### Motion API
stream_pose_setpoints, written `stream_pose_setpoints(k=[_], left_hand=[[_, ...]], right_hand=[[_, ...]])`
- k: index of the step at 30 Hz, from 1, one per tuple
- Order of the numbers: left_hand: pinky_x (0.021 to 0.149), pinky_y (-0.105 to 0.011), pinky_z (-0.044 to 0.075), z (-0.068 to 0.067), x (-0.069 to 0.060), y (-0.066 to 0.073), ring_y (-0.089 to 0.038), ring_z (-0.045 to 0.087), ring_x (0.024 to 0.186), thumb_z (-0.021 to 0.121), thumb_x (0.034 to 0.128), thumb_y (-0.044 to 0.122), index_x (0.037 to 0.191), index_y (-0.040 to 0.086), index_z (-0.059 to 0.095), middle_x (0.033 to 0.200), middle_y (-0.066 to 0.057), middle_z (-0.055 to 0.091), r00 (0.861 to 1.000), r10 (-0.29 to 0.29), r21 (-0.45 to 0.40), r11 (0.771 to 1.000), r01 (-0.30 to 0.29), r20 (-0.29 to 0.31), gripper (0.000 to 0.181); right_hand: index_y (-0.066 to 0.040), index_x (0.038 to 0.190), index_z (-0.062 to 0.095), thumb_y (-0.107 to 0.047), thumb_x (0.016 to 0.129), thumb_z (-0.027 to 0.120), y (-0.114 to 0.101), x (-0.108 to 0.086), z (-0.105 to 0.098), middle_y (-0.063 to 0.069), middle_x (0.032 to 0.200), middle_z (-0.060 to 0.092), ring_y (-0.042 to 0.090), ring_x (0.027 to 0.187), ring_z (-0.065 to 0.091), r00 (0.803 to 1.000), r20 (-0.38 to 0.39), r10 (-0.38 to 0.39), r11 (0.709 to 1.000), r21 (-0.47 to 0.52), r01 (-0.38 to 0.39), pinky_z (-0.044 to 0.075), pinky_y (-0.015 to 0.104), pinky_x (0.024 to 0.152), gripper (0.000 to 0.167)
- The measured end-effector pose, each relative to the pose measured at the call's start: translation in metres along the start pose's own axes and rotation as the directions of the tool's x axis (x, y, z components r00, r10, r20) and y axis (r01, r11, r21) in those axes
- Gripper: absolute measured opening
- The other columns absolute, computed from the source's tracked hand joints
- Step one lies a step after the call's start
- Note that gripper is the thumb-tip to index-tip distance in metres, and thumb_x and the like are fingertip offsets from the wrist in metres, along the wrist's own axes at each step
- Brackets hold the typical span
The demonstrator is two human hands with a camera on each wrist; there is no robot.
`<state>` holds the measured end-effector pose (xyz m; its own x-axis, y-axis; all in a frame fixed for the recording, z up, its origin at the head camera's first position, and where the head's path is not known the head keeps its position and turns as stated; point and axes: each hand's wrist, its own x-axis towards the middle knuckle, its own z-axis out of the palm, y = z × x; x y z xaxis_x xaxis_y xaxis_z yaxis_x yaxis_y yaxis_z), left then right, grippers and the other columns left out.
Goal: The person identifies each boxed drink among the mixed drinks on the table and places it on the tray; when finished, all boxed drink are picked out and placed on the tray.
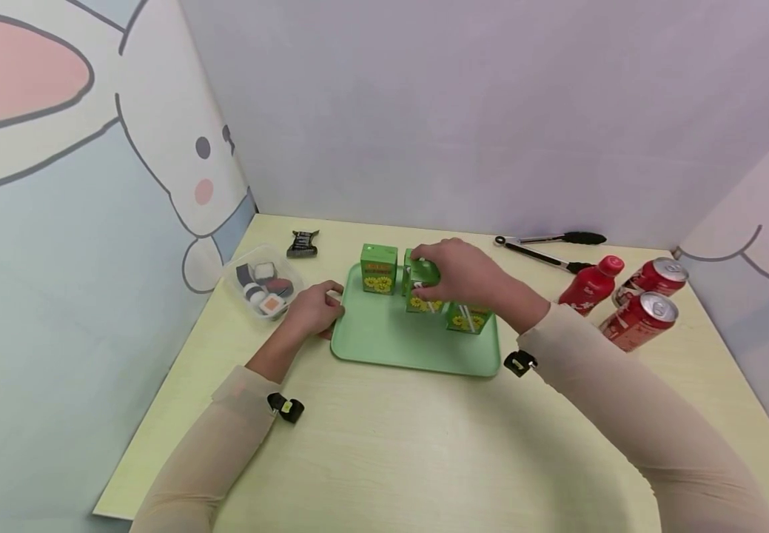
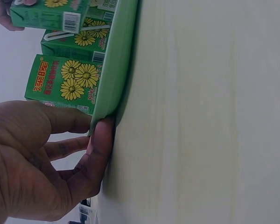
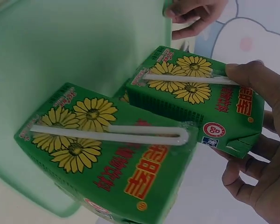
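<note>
My left hand (image 1: 315, 307) pinches the left rim of a green tray (image 1: 384, 344), thumb and fingers on either side of the edge in the left wrist view. Over the tray, my right hand (image 1: 460, 274) grips a green drink carton (image 3: 196, 88) with yellow flowers and a white straw on its side. Whether that carton's base touches the tray I cannot tell. Another carton (image 1: 380, 270) stands at the tray's back left. One more carton (image 1: 468, 319) is on the right, partly hidden by my right arm, and a further one shows partly behind the held carton.
Left of the tray sits a clear container (image 1: 231, 280) of sushi-like pieces, with a black wrapped packet (image 1: 303, 243) behind it. Black-tipped tongs (image 1: 544, 255) lie at the back right. A red bottle (image 1: 592, 285) and two red cans (image 1: 640, 322) stand on the right.
</note>
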<state>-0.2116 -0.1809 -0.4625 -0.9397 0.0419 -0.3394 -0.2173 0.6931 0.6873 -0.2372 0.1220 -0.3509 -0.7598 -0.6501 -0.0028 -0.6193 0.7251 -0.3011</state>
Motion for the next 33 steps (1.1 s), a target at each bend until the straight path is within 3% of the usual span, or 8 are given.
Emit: stream_pose_setpoints(k=[5, 10, 12, 17, 21, 26, 30, 33], left_hand=[[0.057, -0.028, 0.063, 0.001, 0.001, 0.000, -0.015, 0.072, 0.063, 0.064, 0.1072, 0.017, 0.151, 0.013, 0.060, 0.126, -0.015, 0.075, 1.000, 0.007, 0.009, 1.000, -0.007, -0.002, 0.045], [0.057, -0.028, 0.064, 0.001, 0.000, 0.001, -0.015, 0.072, 0.064, 0.063, 0.1073, 0.016, 0.151, 0.013, 0.060, 0.125, -0.016, 0.075, 1.000, 0.009, -0.004, 1.000, -0.009, -0.002, 0.044], [0.057, -0.028, 0.063, 0.002, -0.001, 0.002, -0.015, 0.072, 0.064, 0.063, 0.1072, 0.016, 0.151, 0.013, 0.060, 0.125, -0.016, 0.075, 1.000, 0.011, -0.004, 1.000, -0.011, -0.004, 0.044], [0.056, -0.026, 0.061, 0.003, -0.001, 0.002, -0.014, 0.071, 0.061, 0.063, 0.1067, 0.016, 0.151, 0.012, 0.060, 0.123, -0.015, 0.076, 1.000, 0.015, 0.020, 1.000, -0.015, -0.011, 0.045], [0.060, -0.025, 0.058, 0.003, 0.002, 0.002, -0.013, 0.072, 0.064, 0.063, 0.1059, 0.018, 0.151, 0.012, 0.061, 0.122, -0.013, 0.078, 0.999, 0.030, 0.083, 0.996, -0.028, -0.028, 0.046], [0.076, -0.030, 0.056, 0.006, 0.006, 0.000, -0.017, 0.074, 0.080, 0.062, 0.1058, 0.020, 0.153, 0.009, 0.061, 0.119, -0.009, 0.079, 0.996, 0.059, 0.188, 0.981, -0.045, -0.067, 0.049], [0.080, -0.039, 0.057, 0.013, 0.011, -0.004, -0.024, 0.072, 0.090, 0.061, 0.1066, 0.018, 0.158, 0.005, 0.057, 0.112, -0.011, 0.078, 0.990, 0.101, 0.279, 0.958, -0.070, -0.100, 0.053], [0.085, -0.049, 0.062, 0.019, 0.009, -0.003, -0.034, 0.073, 0.104, 0.062, 0.1080, 0.020, 0.163, 0.006, 0.050, 0.123, -0.019, 0.073, 0.986, 0.122, 0.360, 0.930, -0.073, -0.115, 0.058]], right_hand=[[-0.011, 0.144, 0.070, -0.039, 0.094, 0.090, 0.000, 0.003, 0.013, 0.009, 0.122, 0.080, 0.028, 0.102, 0.073, 1.000, 0.017, 0.000, 0.999, -0.040, 0.000, 0.060, 0.053, 0.098, 0.061], [-0.012, 0.142, 0.070, -0.040, 0.093, 0.090, 0.000, 0.005, 0.024, 0.008, 0.124, 0.081, 0.025, 0.092, 0.072, 1.000, 0.024, 0.003, 0.996, -0.087, -0.001, 0.062, 0.054, 0.092, 0.060], [-0.012, 0.143, 0.070, -0.042, 0.094, 0.090, 0.000, 0.006, 0.028, 0.008, 0.124, 0.081, 0.025, 0.089, 0.072, 1.000, 0.031, 0.006, 0.994, -0.110, -0.002, 0.062, 0.057, 0.094, 0.060], [-0.012, 0.146, 0.068, -0.045, 0.096, 0.087, 0.001, 0.008, 0.038, 0.007, 0.132, 0.080, 0.028, 0.101, 0.077, 0.999, 0.045, 0.008, 0.987, -0.161, 0.000, 0.056, 0.069, 0.107, 0.063], [-0.011, 0.148, 0.067, -0.045, 0.098, 0.085, 0.001, 0.009, 0.041, 0.010, 0.138, 0.078, 0.032, 0.109, 0.078, 0.999, 0.035, 0.006, 0.985, -0.170, 0.000, 0.053, 0.075, 0.112, 0.063], [-0.010, 0.155, 0.063, -0.046, 0.101, 0.081, 0.000, 0.009, 0.043, 0.014, 0.148, 0.072, 0.037, 0.127, 0.073, 0.999, 0.035, 0.027, 0.983, -0.184, -0.021, 0.045, 0.080, 0.119, 0.067], [-0.011, 0.155, 0.063, -0.047, 0.102, 0.080, -0.002, 0.007, 0.044, 0.014, 0.147, 0.072, 0.038, 0.133, 0.069, 1.000, 0.012, 0.025, 0.979, -0.203, -0.022, 0.044, 0.079, 0.120, 0.067], [-0.011, 0.153, 0.065, -0.047, 0.101, 0.081, -0.004, 0.001, 0.045, 0.013, 0.141, 0.073, 0.038, 0.129, 0.068, 0.999, -0.049, -0.004, 0.983, -0.183, -0.005, 0.049, 0.075, 0.118, 0.065]])
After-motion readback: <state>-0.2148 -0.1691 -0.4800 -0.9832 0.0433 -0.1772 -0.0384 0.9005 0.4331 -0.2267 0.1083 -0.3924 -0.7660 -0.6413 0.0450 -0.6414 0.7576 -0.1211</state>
